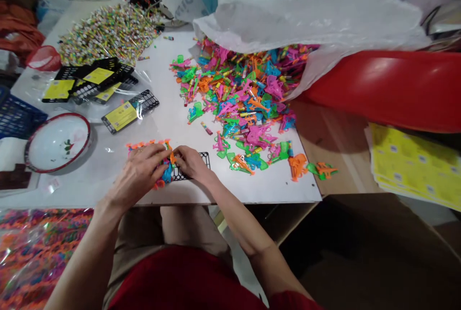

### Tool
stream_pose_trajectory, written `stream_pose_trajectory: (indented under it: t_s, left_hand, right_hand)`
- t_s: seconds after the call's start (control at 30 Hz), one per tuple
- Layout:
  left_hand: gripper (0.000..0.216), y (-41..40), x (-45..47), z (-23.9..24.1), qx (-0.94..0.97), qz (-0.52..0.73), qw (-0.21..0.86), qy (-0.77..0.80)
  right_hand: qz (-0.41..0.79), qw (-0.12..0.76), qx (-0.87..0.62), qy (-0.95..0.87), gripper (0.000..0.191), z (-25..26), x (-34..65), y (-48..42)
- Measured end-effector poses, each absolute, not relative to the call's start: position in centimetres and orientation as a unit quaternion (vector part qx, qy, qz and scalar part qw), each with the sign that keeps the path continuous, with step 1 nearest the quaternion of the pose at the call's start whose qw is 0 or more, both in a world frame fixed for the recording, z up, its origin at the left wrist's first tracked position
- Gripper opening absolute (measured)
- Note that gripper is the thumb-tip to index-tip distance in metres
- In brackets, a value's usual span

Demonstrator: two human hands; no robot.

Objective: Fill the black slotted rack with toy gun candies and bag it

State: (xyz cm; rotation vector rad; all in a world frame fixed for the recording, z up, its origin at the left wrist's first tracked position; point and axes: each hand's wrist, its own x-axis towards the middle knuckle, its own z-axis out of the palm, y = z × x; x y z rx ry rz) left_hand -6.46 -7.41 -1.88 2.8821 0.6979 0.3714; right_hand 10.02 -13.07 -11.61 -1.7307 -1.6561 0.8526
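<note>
A black plastic grid tray (pixel 205 159) lies near the table's front edge, its left part covered by bright plastic toys (pixel 166 174). My left hand (pixel 144 165) is curved over these toys, fingers bent against them. From the right, my right hand (pixel 191 162) reaches across the bare part of the tray, its thumb and fingers pinched at a small orange plastic toy (pixel 172 158). Both hands' fingertips meet near that orange piece. The fingers hide much of the tray and of the toys beneath.
A heap of coloured plastic toys (pixel 248 103) spills from a white sack (pixel 295 7). Behind left lies a pile of small tubes (pixel 108 31). Black trays with yellow cards (pixel 124 114), an enamel bowl (pixel 59 142) and a blue basket (pixel 18 113) stand left. Yellow printed sheets (pixel 418 161) lie right.
</note>
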Motion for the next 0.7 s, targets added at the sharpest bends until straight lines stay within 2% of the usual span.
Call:
stream_pose_trajectory:
  t_s: [0.07,0.13,0.3,0.37,0.53,0.7]
  left_hand:
    - [0.033,-7.4,-6.5,-2.1,0.961,0.125,0.074,0.234]
    - [0.034,-7.4,-6.6,-2.2,0.962,0.122,0.073,0.233]
    - [0.036,-7.6,-6.5,-2.1,0.96,0.099,0.076,0.252]
    - [0.036,-7.7,-6.5,-2.0,0.958,0.088,0.083,0.26]
    - [0.036,-7.5,-6.4,-1.9,0.949,0.077,0.085,0.294]
    - [0.038,-7.4,-6.3,-1.5,0.946,0.065,0.08,0.307]
  right_hand:
    - [0.311,0.315,-0.647,-0.621,0.023,-11.2,12.5,-12.6]
    - [0.24,0.287,-0.686,-0.624,0.03,-10.2,15.2,-11.1]
    - [0.084,0.113,-0.766,-0.627,0.033,-8.8,18.4,-5.8]
    - [0.068,0.082,-0.754,-0.649,0.032,-9.2,17.9,-4.8]
    - [0.085,0.069,-0.688,-0.717,0.031,-9.6,16.0,-6.0]
    - [0.08,0.067,-0.747,-0.656,0.034,-7.8,17.1,-5.2]
